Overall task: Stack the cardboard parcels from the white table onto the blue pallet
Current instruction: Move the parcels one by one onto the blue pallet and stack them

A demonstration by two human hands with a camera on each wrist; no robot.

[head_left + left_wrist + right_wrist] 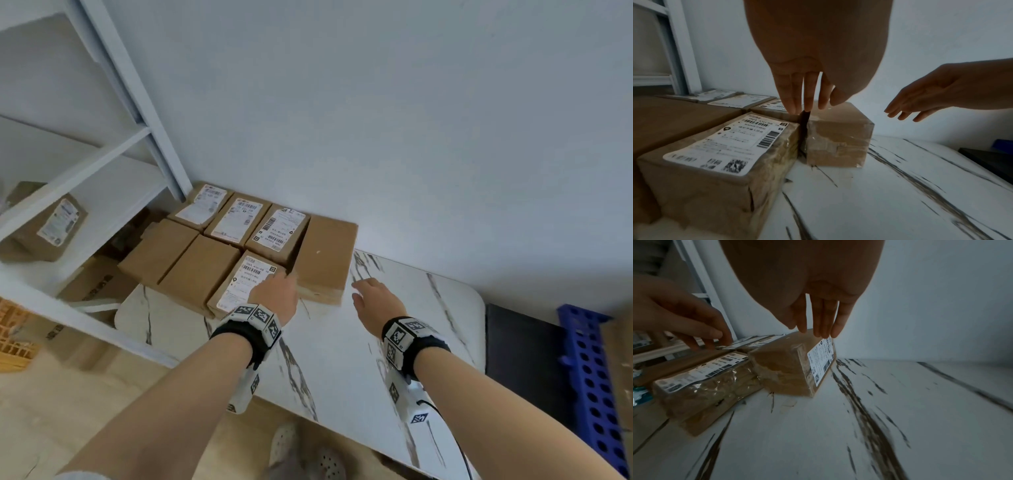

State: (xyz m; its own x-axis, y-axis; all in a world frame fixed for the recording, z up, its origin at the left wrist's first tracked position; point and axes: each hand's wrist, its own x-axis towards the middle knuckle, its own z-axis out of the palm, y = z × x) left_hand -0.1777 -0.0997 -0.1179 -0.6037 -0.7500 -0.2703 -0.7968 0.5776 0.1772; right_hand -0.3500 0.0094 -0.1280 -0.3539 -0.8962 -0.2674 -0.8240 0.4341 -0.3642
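Several brown cardboard parcels sit packed together at the far left corner of the white marbled table (342,359). One plain parcel (325,260) (838,138) (785,366) stands on its side at the right end of the group, with its label facing right. My left hand (282,277) (805,107) points straight fingers down at the narrow gap between that parcel and a labelled parcel (239,284) (725,146). My right hand (359,289) (818,331) hovers open just right of the standing parcel and holds nothing. The blue pallet (589,377) shows at the right edge.
A white metal shelf (102,154) stands at the left with one parcel (48,222) on it and more boxes below. A black surface (520,359) lies between table and pallet. A pale wall (376,120) backs the table.
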